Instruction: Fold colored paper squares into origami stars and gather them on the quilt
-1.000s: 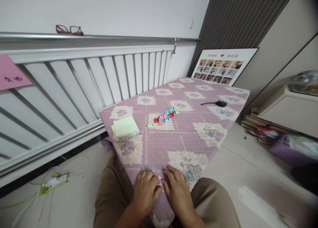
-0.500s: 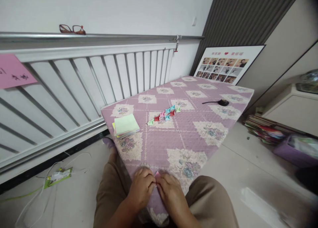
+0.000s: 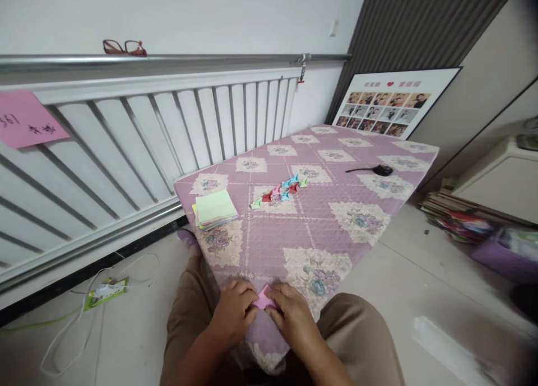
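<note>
A small folded piece of pink paper [image 3: 264, 297] lies at the near corner of the cloth-covered table [image 3: 273, 246]. My left hand [image 3: 236, 310] pinches its left side, and my right hand [image 3: 292, 313] pinches its right side. Beyond my hands, several small folded paper pieces [image 3: 284, 190] in green, red, pink and blue sit in a cluster on the cloth. A stack of square paper sheets [image 3: 216, 208], pale green on top, rests near the table's left edge.
A black item with a thin handle [image 3: 382, 170] lies on the table's right part. Left of the table stand a white radiator [image 3: 205, 122] and, on the floor, a power strip [image 3: 107, 292]. A photo board [image 3: 390, 103] leans behind the far end.
My hands have moved slightly apart, and more of the pink paper shows between them. The whole view has shifted a little.
</note>
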{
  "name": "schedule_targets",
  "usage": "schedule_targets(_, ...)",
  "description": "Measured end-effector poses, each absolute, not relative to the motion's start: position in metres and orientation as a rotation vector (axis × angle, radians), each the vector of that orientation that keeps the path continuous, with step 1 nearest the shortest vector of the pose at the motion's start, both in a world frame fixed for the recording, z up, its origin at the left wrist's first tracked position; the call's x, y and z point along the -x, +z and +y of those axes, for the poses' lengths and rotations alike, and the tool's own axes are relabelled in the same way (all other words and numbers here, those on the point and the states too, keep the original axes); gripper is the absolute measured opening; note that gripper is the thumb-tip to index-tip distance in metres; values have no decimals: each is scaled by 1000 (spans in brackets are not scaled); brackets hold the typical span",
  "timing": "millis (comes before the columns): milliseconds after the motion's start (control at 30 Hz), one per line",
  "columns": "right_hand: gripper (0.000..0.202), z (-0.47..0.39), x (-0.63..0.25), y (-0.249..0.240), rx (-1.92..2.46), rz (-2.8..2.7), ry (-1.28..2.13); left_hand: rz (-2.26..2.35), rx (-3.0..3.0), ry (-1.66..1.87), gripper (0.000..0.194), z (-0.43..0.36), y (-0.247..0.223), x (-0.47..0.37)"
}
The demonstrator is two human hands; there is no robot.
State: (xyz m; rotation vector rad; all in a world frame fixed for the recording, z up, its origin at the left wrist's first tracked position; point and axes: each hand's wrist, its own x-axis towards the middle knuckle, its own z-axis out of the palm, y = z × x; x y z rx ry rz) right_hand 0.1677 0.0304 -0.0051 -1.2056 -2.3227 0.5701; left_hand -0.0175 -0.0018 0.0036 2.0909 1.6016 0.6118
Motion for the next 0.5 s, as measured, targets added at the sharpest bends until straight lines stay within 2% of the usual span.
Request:
schedule_targets(300, 23, 30, -167, 2, 1207, -2321, 585, 1656, -2055, 743, 16, -3, 3, 11)
schedule_targets(500, 12, 29, -165, 0, 1186, -2315, 497, 1720, -2009, 819, 14, -3, 1, 6)
